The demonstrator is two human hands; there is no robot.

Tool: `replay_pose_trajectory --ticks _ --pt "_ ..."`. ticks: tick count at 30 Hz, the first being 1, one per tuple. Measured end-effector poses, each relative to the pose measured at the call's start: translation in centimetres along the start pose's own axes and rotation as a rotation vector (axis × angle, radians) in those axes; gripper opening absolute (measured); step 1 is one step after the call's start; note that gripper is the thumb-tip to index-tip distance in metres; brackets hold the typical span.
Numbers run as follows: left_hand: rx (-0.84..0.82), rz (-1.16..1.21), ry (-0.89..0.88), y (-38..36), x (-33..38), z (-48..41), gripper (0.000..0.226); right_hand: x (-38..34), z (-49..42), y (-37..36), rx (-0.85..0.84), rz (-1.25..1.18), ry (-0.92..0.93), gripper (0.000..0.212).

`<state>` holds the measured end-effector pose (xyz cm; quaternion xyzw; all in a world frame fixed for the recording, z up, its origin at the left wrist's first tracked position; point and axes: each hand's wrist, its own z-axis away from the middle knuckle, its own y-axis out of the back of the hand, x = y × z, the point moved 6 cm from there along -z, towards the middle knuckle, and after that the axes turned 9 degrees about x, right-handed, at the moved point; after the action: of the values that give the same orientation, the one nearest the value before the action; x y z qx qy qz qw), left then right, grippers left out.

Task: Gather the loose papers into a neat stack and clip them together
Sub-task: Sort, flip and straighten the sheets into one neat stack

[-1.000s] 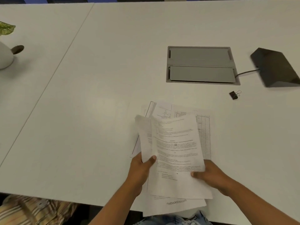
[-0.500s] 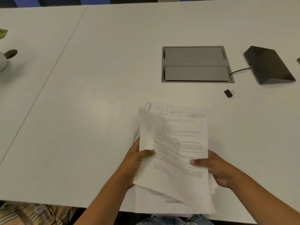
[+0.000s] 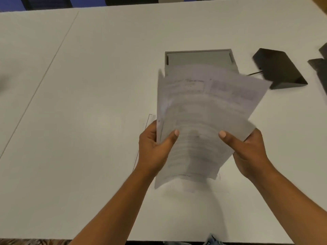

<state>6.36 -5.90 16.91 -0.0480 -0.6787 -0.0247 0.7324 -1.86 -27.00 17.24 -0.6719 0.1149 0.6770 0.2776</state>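
Both forearms reach in from the near edge of the white table (image 3: 88,103); the left hand (image 3: 155,147) pinches the papers (image 3: 203,121) at their left edge, thumb on top and fingers hidden beneath; the right hand (image 3: 247,152) pinches the right edge the same way, thumb pressed on the top sheet; the papers are lifted off the table, fanned and blurred, tilted to the right; another sheet (image 3: 146,124) lies flat under them; beyond, partly covered, a grey hatch (image 3: 198,57); right of it a black wedge (image 3: 279,68) with a cable.
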Motion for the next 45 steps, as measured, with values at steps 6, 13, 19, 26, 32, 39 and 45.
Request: replay_pose_trajectory --ticks 6,13,19,26,32,39,45 --pt "0.020 -0.069 0.020 0.2 -2.2 0.3 0.019 3.6 0.1 1.1 -0.008 0.139 -0.085 0.044" --pt "0.028 -0.085 0.100 0.2 -3.5 0.8 0.018 6.0 1.2 2.2 0.094 0.251 -0.148 0.027" --pt "-0.019 -0.093 -0.284 -0.4 1.2 0.2 0.049 0.2 0.1 1.5 -0.017 0.213 0.097 0.026" --pt "-0.169 -0.329 -0.159 -2.3 -2.5 -2.3 0.028 5.2 -1.4 2.3 -0.104 0.315 -0.022 0.047" --pt "-0.189 -0.375 -0.106 -2.4 -3.4 -2.2 0.037 5.5 -0.7 3.8 0.029 0.376 0.036 0.040" --pt "-0.222 -0.325 -0.087 -3.3 -6.1 -2.0 0.040 8.1 -0.5 4.1 -0.054 0.472 -0.027 0.042" --pt "-0.220 -0.368 0.096 -2.6 -9.7 -3.1 0.008 9.8 -0.3 5.9 -0.070 0.589 -0.121 0.032"
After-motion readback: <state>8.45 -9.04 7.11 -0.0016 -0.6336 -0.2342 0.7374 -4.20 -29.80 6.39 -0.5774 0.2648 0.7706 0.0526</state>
